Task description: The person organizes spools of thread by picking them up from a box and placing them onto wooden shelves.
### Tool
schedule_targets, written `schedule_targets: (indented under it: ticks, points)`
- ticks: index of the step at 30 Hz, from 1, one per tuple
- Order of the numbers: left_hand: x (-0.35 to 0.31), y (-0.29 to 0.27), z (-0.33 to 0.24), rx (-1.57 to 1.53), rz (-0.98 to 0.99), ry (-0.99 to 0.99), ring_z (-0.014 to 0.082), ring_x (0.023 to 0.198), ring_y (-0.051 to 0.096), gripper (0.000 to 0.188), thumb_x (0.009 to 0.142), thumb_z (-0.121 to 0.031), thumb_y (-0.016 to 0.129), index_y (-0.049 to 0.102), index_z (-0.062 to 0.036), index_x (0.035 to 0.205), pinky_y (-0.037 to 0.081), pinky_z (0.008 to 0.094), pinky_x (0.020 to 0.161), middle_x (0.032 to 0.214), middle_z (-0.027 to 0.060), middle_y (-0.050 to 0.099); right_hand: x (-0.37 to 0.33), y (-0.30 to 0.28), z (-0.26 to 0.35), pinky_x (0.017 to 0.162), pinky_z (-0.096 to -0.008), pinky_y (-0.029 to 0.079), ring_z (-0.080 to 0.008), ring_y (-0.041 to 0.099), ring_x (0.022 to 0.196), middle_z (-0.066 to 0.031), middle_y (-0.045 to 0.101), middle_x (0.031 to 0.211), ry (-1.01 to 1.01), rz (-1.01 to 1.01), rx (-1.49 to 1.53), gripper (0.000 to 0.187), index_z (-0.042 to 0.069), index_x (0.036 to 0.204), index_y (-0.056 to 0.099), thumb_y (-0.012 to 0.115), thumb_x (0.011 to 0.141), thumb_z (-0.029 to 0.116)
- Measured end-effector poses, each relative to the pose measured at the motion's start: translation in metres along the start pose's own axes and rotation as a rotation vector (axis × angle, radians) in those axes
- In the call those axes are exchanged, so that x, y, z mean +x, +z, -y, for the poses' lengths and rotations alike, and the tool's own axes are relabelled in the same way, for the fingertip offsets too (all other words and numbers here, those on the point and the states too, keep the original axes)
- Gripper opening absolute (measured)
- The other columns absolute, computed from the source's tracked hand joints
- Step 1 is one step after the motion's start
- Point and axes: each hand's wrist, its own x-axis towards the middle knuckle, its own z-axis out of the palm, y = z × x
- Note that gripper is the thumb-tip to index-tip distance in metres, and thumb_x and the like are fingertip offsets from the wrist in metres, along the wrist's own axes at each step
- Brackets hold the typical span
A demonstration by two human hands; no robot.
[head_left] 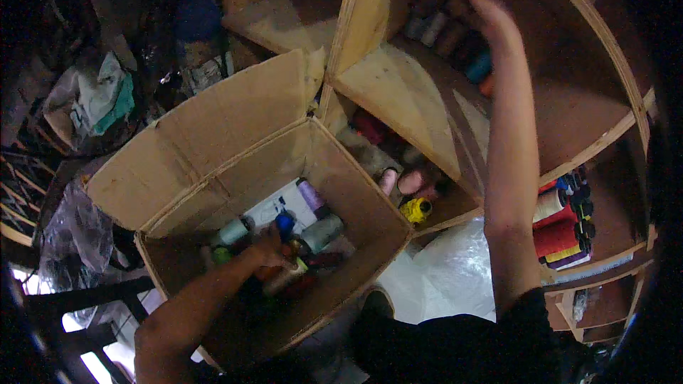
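My left hand [269,250] reaches down into an open cardboard box [235,174], its fingers curled at a brownish spool of thread [281,279]; shadow hides part of the grip. Around it in the box lie a lavender spool [311,195], a grey-green spool [321,233], a pale green spool [233,231] and a small blue spool [284,223]. My right hand [485,8] is raised inside an upper shelf compartment, fingers stretched out above a row of dark spools [449,34]. A teal spool [479,66] and an orange one [487,86] lie at the row's near end.
A wooden shelf divider [361,18] rises beside the box. Pink spools [410,182] and a yellow spool [415,210] fill a lower compartment. Red spools [555,235] and others are stacked at right. Clear plastic wrapping [455,263] lies below. Plastic bags hang at left.
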Motion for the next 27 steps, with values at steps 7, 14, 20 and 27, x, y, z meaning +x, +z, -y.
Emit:
schedule_targets:
  ticks: [7, 14, 20, 27]
  points:
    - [0.034, 0.026, 0.043, -0.387, -0.145, 0.224, 0.0351, 0.116, 0.043, 0.126, 0.044, -0.060, 0.079, 0.019, 0.0079, 0.132, 0.036, 0.0384, 0.098, 0.128, 0.0242, 0.039, 0.044, 0.042, -0.068, 0.084, -0.0390, 0.046, -0.0333, 0.059, 0.096, -0.0210, 0.061, 0.103, -0.176, -0.211, -0.794, 0.061, 0.000, 0.105, 0.061, 0.065, 0.068, 0.048]
    - [0.061, 0.054, 0.072, -0.355, -0.138, 0.082, 0.0356, 0.111, 0.047, 0.111, 0.047, -0.050, 0.080, 0.026, 0.0042, 0.129, 0.038, 0.0389, 0.096, 0.120, 0.0233, 0.046, 0.058, 0.084, -0.116, 0.087, -0.0411, 0.044, -0.0341, 0.057, 0.099, -0.0186, 0.060, 0.108, -0.286, -0.327, -0.725, 0.055, 0.007, 0.111, 0.059, 0.067, 0.068, 0.041]
    - [-0.012, 0.002, -0.003, -0.440, -0.246, -0.112, 0.0355, 0.108, 0.049, 0.108, 0.050, -0.043, 0.080, 0.024, 0.0033, 0.129, 0.040, 0.0401, 0.093, 0.113, 0.0226, 0.051, 0.066, 0.090, -0.141, 0.091, -0.0398, 0.043, -0.0322, 0.055, 0.104, -0.0175, 0.056, 0.115, -0.311, -0.329, -0.790, 0.059, 0.009, 0.113, 0.058, 0.069, 0.065, 0.041]
    - [-0.012, -0.023, -0.002, -0.667, -0.420, 0.041, 0.0346, 0.102, 0.053, 0.109, 0.054, -0.037, 0.078, 0.014, 0.0024, 0.132, 0.043, 0.0396, 0.087, 0.108, 0.0215, 0.052, 0.035, 0.078, -0.103, 0.084, -0.0367, 0.045, -0.0310, 0.057, 0.100, -0.0155, 0.058, 0.113, -0.223, -0.438, -0.885, 0.056, 0.008, 0.111, 0.059, 0.068, 0.067, 0.042]
